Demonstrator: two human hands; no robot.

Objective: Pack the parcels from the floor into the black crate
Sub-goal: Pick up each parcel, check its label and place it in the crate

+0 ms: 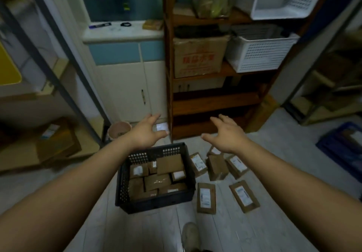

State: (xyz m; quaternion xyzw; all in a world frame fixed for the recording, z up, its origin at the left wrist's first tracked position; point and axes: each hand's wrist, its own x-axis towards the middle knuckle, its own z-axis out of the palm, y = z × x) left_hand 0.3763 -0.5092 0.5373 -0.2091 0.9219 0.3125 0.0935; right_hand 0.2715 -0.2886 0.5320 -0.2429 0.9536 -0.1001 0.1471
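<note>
The left hand [146, 132] is stretched forward with fingers spread and thumb out, holding nothing; the right hand [225, 135] mirrors it at 3 o'clock of the left, palm down, fingers splayed, also holding nothing. Both hover above the far rim of the black perforated plastic crate [125, 185], which sits on the pale plank floor [148, 230] at 6 o'clock of the hands. Inside the crate lie several brown cardboard parcels with white labels [156, 179], packed flat and overlapping — they cover its bottom. At 3 o'clock of the crate, more brown cardboard parcels lie loose on the floor [217, 167]: about 4 clustered near the crate's far corner, and 2 nearer, side by side, labels up [206, 197]. At 12 o'clock stands a dark wooden shelf unit [215, 102] holding a cardboard box and white baskets.
</note>
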